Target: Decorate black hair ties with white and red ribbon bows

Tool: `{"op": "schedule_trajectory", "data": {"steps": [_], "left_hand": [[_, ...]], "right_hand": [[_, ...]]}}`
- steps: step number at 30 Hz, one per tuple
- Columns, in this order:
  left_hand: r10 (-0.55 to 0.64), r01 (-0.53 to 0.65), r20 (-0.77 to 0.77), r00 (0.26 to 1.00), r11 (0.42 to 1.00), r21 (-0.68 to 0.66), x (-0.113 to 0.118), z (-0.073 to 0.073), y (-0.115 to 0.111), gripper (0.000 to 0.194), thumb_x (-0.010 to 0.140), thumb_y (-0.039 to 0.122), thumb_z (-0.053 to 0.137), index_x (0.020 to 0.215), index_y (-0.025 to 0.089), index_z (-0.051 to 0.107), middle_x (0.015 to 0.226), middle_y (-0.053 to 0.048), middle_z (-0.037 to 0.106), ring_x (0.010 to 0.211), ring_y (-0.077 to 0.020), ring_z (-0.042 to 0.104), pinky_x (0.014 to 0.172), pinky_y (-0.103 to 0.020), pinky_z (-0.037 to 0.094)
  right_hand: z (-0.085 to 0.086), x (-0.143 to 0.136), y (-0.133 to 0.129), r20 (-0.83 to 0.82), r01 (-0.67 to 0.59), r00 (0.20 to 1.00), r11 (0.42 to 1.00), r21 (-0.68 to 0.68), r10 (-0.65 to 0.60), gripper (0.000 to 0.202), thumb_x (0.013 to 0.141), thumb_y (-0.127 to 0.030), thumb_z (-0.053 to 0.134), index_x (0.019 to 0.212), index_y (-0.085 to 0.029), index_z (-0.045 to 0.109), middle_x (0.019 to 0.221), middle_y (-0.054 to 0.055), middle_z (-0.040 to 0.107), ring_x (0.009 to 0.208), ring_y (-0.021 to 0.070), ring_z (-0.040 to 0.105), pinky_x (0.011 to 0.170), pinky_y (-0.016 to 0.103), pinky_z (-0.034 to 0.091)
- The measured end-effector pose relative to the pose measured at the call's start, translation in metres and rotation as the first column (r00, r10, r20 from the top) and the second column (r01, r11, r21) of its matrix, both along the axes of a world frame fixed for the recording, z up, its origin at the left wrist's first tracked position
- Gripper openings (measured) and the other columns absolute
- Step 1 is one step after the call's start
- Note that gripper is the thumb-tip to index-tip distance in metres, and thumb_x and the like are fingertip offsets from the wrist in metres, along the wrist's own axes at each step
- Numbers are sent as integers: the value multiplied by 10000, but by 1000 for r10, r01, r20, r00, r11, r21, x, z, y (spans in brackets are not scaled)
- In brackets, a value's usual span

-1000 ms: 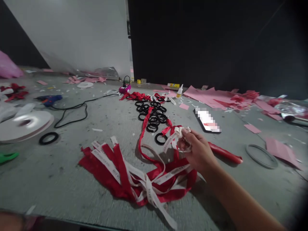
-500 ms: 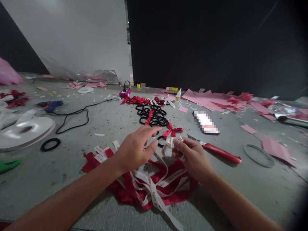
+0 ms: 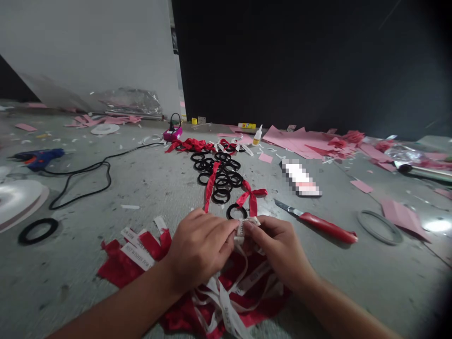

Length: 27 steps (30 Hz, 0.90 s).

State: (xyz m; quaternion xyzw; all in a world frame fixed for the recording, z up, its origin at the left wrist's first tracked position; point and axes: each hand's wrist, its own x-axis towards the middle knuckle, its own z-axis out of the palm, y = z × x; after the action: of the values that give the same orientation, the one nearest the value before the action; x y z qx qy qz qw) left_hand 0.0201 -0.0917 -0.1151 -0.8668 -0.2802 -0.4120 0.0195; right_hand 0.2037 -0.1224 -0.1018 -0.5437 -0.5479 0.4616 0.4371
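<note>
Though half-hidden, right fingers (image 3: 259, 235) tight on white ribbon (image 3: 241, 230), left fingers (image 3: 221, 231) of unclear hold.

Your one view comes from the camera on your head, facing forward and down across the bench (image 3: 151, 167). Your left hand (image 3: 201, 242) and right hand (image 3: 280, 247) reach in from the lower edge, close to you, and meet below the centre. At the bench's far side, the white panel (image 3: 106, 47) at upper left and the black panel (image 3: 300, 61) at upper right close off the view.
</note>
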Motion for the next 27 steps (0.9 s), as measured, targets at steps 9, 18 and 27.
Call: {"op": "schedule_trajectory", "data": {"steps": [9, 18, 27], "left_hand": [[159, -141, 141, 977, 982, -125, 4, -9, -6, 57, 869, 146, 576, 903, 184, 551, 765, -9, 666, 685, -154, 610, 658, -294, 434], [361, 411, 610, 706, 492, -767, 19, -5, -10, 137, 965, 328, 448, 957, 201, 499, 813, 0, 560, 712, -115, 545, 659, -233, 452], [514, 815, 683, 519, -57, -576, 21, -1, -6, 259, 790, 306, 575, 1025, 222, 506, 637, 31, 525, 516, -111, 499, 504, -223, 406]], "right_hand": [[0, -2, 0, -42, 34, 998, 999, -37, -36, 276, 854, -393, 650, 686, -174, 664, 546, -18, 624, 486, 86, 539, 469, 186, 403], [-2, -6, -2, -178, -10, 984, 997, -81, -4, 265, 873, -407, 632, 754, -175, 675, 578, -2, 653, 490, 89, 564, 478, 189, 426], [-9, -4, 0, -276, -1, 961, 991, -131, -36, 270, 865, -440, 634, 893, -181, 703, 566, -24, 592, 468, 73, 476, 429, 181, 353]]}}
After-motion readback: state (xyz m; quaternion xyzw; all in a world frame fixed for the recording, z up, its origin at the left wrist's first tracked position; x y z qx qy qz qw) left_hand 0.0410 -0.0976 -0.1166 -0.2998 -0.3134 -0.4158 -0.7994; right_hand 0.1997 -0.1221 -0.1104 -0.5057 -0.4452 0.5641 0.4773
